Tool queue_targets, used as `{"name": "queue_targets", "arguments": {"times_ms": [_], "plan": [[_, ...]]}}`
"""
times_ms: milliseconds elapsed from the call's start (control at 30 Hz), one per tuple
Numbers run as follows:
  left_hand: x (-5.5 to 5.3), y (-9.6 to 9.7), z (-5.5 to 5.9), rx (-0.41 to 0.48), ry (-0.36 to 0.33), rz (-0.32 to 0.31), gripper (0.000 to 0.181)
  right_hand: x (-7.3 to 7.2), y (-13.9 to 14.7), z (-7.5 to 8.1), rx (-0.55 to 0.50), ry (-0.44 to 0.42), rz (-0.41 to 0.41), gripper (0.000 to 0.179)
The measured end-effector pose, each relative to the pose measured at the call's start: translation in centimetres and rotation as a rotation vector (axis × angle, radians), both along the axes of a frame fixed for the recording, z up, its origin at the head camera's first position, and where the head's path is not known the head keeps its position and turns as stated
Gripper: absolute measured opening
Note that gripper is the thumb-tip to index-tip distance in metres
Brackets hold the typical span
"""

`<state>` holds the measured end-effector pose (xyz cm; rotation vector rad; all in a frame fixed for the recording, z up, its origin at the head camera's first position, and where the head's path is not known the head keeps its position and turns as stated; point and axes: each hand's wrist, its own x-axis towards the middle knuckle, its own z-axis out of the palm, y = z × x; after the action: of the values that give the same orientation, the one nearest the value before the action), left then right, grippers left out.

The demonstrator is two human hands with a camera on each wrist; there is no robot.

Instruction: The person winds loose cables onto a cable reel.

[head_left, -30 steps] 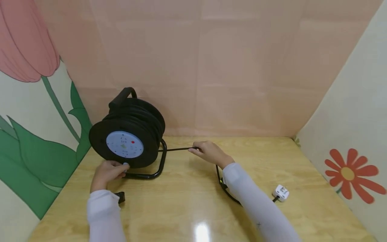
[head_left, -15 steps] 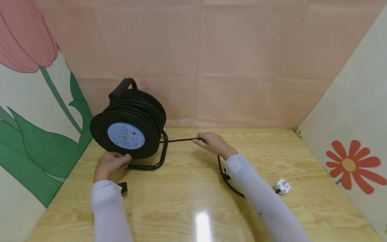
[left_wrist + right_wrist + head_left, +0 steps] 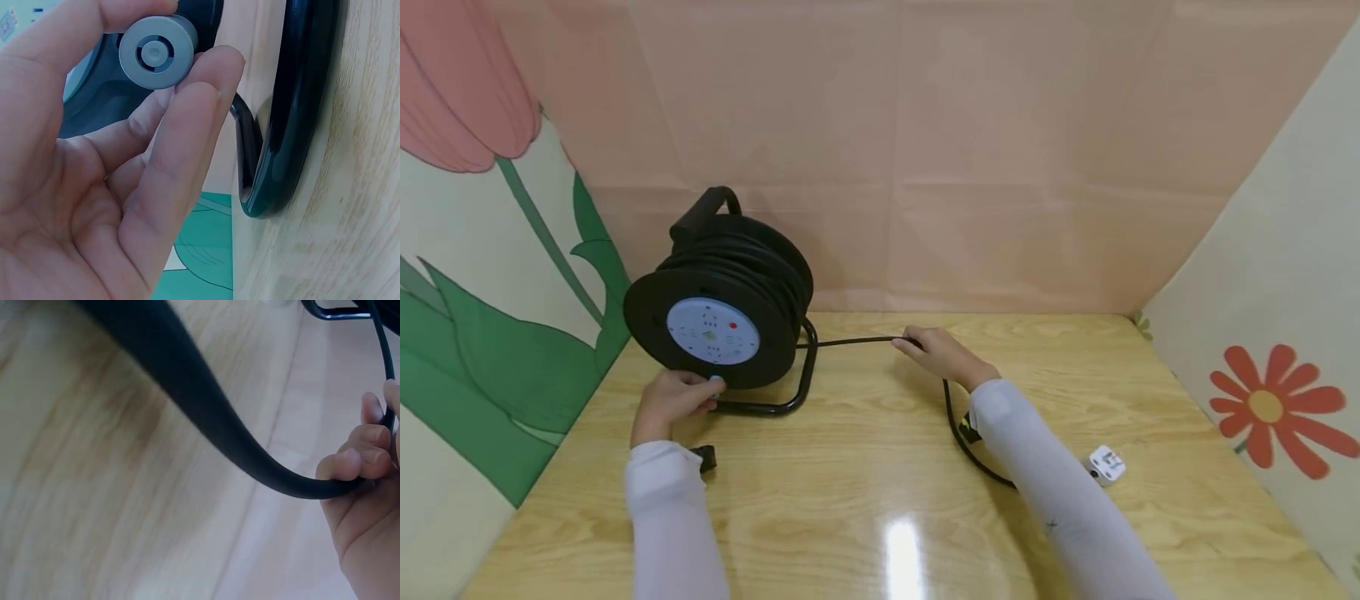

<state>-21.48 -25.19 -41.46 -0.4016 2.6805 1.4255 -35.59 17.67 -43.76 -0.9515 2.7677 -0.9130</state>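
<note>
A black cable reel (image 3: 647,325) with a pale socket panel stands at the left of the table on a bent black tube frame (image 3: 808,367). Low on the reel's front, my left hand (image 3: 673,404) pinches a grey round knob (image 3: 156,53) between thumb and fingers. The black cable (image 3: 857,340) runs from the reel to my right hand (image 3: 943,357), whose fingers curl round it in the right wrist view. Past that hand the cable bends down and passes under the right forearm. A white plug (image 3: 1105,465) lies on the table beyond the right sleeve.
A small black object (image 3: 706,458) lies beside the left sleeve. Close to the right forearm is a black and yellow piece (image 3: 969,427) by the cable. A pink backdrop (image 3: 1000,208) rises behind the wooden table (image 3: 820,492), with painted side panels at both sides.
The right hand has moved slightly right along with its stretch of cable. My left hand keeps its hold on the knob. The head view has tilted, so everything sits higher in it.
</note>
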Motion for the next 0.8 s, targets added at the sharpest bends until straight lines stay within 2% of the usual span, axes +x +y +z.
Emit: {"name": "queue_targets", "arguments": {"times_ms": [233,367,500,633,800], "plan": [[-0.2,-0.4,-0.5,0.004,0.014,0.012,0.047,0.0,-0.1,-0.4,-0.025,0.002,-0.005,0.045],[-0.3,-0.4,-0.4,-0.007,0.026,0.021,0.045,-0.2,0.3,-0.1,-0.025,-0.011,-0.028,0.048],[-0.3,-0.3,0.0,-0.021,0.040,0.031,0.044,-0.6,0.5,0.5,-0.020,0.018,-0.039,0.048],[-0.5,-0.1,0.0,0.008,0.053,0.043,0.043,-0.8,0.7,0.9,-0.023,0.067,-0.028,0.042],[-0.4,-0.2,-0.2,0.011,0.044,0.057,0.042,-0.7,0.7,0.6,-0.013,0.058,-0.017,0.035]]}}
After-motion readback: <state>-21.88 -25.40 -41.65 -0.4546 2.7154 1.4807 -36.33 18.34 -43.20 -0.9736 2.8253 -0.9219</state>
